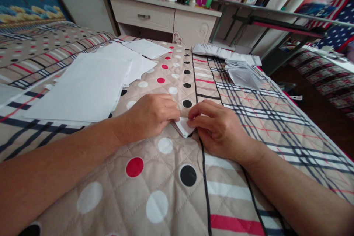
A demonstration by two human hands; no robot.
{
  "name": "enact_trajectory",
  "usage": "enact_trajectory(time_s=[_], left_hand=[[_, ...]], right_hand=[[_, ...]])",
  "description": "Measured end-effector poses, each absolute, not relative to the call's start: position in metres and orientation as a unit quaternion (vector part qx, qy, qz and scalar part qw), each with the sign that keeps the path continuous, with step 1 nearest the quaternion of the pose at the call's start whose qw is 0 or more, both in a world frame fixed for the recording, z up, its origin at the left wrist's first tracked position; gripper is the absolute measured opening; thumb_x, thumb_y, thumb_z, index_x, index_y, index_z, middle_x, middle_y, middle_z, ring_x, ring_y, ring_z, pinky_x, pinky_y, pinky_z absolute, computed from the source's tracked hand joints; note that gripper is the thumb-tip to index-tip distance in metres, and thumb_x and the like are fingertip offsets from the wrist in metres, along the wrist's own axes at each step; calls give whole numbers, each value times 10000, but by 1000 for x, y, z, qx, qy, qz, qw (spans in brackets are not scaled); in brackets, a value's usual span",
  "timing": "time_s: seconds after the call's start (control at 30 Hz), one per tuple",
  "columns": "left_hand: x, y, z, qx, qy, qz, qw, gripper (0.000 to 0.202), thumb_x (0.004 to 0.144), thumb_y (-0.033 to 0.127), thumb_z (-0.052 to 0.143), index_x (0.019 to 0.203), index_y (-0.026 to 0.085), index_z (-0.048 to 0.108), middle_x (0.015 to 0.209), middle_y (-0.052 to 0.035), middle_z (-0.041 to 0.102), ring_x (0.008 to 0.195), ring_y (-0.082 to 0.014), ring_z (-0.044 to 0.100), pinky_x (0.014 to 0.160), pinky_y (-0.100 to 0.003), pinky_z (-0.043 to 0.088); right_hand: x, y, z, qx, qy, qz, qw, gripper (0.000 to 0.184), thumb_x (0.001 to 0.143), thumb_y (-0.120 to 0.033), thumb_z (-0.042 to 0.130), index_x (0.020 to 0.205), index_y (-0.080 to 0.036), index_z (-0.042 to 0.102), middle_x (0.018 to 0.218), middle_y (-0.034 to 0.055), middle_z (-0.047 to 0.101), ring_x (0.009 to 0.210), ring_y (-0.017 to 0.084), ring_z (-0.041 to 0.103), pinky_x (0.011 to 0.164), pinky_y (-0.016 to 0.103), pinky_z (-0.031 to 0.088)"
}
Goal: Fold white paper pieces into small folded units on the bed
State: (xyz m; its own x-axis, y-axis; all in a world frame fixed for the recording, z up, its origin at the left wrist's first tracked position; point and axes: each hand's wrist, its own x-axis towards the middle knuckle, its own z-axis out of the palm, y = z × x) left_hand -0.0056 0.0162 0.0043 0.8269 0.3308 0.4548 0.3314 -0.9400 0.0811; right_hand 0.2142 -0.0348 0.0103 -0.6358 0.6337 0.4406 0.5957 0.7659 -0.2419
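My left hand [151, 116] and my right hand [218, 129] meet over a small folded piece of white paper [183, 127] that lies on the quilted bedspread [166, 177]. Both hands are closed, with fingertips pinching and pressing the paper's edges. Most of the paper is hidden under my fingers; only a pointed white corner shows between the hands.
A stack of white sheets [85, 86] lies at the left, with more sheets [148, 48] behind it. Piles of small folded paper pieces [243, 73] and a row of them [224, 53] sit at the far right of the bed. A white dresser [166, 16] and cluttered shelves stand beyond.
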Motion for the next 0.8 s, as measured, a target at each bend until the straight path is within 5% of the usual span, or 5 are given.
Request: enact_trajectory(time_s=[0.8], left_hand=[[-6, 11, 9, -966, -177, -179, 56, 233, 864, 115, 524, 758, 186, 719, 768, -26, 658, 775, -157, 582, 651, -274, 452]], right_hand=[[211, -39, 12, -382, -889, 65, 243, 214, 659, -48, 542, 707, -187, 698, 922, 59, 649, 816, 188, 572, 716, 314, 464]])
